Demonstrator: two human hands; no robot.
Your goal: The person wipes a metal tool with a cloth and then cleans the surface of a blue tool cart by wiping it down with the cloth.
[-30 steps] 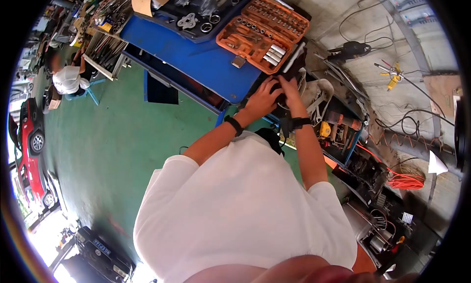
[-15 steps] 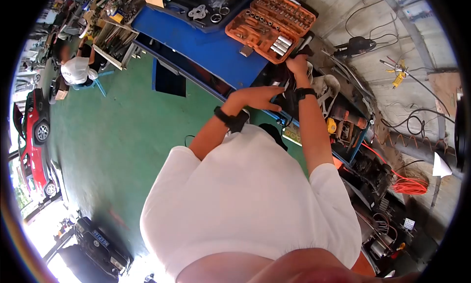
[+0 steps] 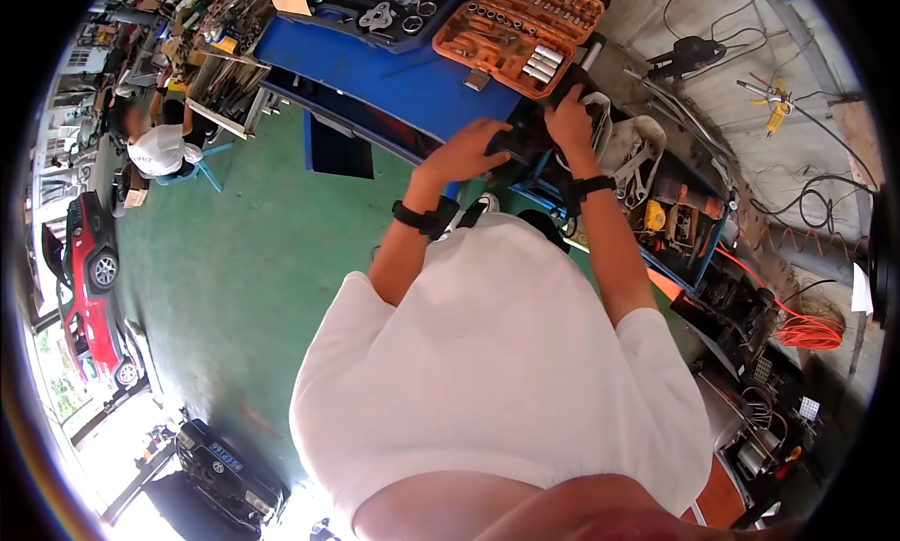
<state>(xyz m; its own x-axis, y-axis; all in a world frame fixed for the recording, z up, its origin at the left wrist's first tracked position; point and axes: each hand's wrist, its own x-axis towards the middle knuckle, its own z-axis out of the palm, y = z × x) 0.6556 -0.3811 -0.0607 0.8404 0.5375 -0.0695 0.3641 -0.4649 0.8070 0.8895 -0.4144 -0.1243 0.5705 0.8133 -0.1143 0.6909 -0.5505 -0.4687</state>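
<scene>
My left hand (image 3: pixel 466 154) is at the front edge of the blue workbench (image 3: pixel 375 67), its thumb and fingers apart around a gap. Nothing shows in its grip. To its right, my right hand (image 3: pixel 569 126) reaches over a dark object (image 3: pixel 532 128) with one finger stretched out; the other fingers are partly hidden, and I cannot tell whether they touch it. Just beyond both hands, an open orange socket set case (image 3: pixel 520 35) lies on the bench, with silver sockets (image 3: pixel 542 64) in its near corner. Beside my right hand is a pale container (image 3: pixel 637 142) with wrenches (image 3: pixel 640 173) in it.
A blue cart (image 3: pixel 698 250) holding tools stands to the right, near the wall. An orange coiled hose (image 3: pixel 811 332) lies farther right. At left, a person (image 3: pixel 159 150) sits on a blue stool (image 3: pixel 208 171). A red car (image 3: pixel 89 278) and a dark car (image 3: pixel 230 471) stand beyond the green floor.
My left hand has moved up toward the bench edge and closer to the right hand. My right hand's finger has stretched out from a more curled pose. The whole view has shifted slightly.
</scene>
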